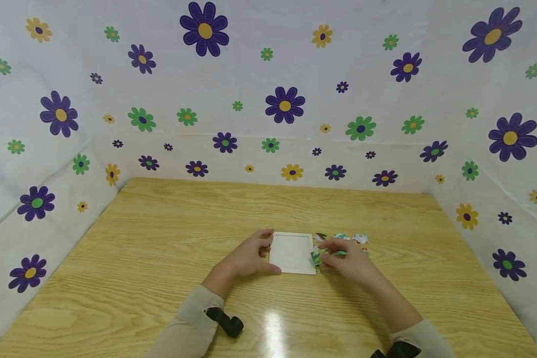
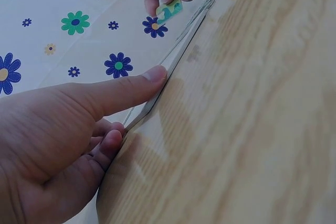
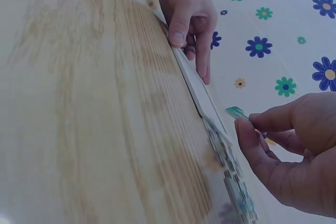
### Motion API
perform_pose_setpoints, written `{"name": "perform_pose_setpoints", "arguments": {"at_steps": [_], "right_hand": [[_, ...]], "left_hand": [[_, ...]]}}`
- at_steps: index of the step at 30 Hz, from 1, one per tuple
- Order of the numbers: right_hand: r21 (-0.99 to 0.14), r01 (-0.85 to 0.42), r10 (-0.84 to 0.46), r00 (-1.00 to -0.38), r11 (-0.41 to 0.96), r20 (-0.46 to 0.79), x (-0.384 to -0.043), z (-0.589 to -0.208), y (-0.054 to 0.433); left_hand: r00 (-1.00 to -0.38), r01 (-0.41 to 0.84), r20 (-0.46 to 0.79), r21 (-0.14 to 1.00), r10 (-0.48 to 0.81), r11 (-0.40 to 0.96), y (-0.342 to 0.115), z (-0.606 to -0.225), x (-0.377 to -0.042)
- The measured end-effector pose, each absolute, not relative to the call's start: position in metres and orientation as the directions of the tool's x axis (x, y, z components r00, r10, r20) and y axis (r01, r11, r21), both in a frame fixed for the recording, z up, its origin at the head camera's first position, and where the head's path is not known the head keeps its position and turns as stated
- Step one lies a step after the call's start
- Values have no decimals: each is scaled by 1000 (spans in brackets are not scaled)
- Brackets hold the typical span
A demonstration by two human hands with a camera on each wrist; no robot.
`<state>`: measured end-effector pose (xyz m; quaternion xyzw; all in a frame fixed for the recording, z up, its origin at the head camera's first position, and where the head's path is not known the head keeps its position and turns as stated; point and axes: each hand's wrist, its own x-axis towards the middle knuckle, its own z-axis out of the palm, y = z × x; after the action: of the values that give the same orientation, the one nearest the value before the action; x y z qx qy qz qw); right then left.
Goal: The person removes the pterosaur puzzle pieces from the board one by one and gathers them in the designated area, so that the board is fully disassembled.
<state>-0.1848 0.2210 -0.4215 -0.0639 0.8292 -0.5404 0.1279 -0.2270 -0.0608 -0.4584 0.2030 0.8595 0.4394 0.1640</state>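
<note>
A pale square puzzle tray [image 1: 293,254] with a raised rim lies flat on the table, its inside bare. My left hand [image 1: 252,254] holds the tray by its left side, thumb at the near corner and fingers toward the far corner. Between thumb and index finger, my right hand [image 1: 350,259] pinches a green puzzle piece [image 3: 237,112], raised above the tray's right edge. Loose jigsaw pieces [image 1: 361,238] lie right of the tray, partly hidden under the right hand. The left wrist view shows the pinched piece's green-and-yellow printed face.
The wood-grain table [image 1: 183,219] extends around the tray. A white cloth with printed flowers [image 1: 259,64] hangs along the back and both sides. Black straps with small devices [image 1: 225,322] sit on the sleeves.
</note>
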Motion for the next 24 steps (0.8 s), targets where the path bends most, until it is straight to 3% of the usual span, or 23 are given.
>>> {"name": "perform_pose_setpoints", "arguments": {"at_steps": [14,24], "right_hand": [[-937,97,-193,-967,335,-169,-172,-430,261],[-916,156,-147,-964,369,-223,-168,-433,292]], "left_hand": [[-860,205,-105,826,500,526,-61,-458,-226],[-856,203,-100,837,508,508,-62,-459,-226]]}}
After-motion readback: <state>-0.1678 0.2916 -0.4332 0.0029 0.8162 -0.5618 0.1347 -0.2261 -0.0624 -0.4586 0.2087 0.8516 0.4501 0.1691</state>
